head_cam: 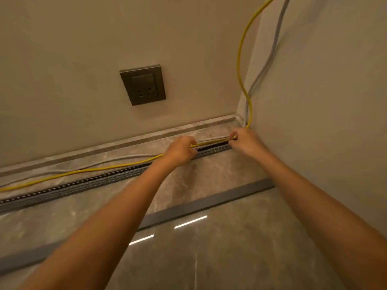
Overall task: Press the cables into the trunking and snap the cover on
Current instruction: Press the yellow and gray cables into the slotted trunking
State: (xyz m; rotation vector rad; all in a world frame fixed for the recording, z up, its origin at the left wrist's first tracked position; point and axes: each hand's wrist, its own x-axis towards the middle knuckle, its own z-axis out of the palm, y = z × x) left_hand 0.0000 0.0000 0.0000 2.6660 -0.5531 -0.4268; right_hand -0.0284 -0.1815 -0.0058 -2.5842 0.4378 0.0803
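Observation:
A slotted grey trunking (88,182) lies open on the marble floor, running along the wall toward the right corner. A yellow cable (240,51) drops down the corner and trails left along the floor beside a grey cable (270,59). My left hand (181,150) and my right hand (245,141) both pinch the yellow cable, stretching a short length just above the trunking's right end. The grey cable lies behind the trunking, by the skirting. The flat grey cover strip (209,203) lies loose on the floor, nearer to me.
A dark wall socket (143,84) sits on the wall above the trunking. A stone skirting (125,141) runs along the wall base. The right wall (324,101) closes the corner close to my right hand.

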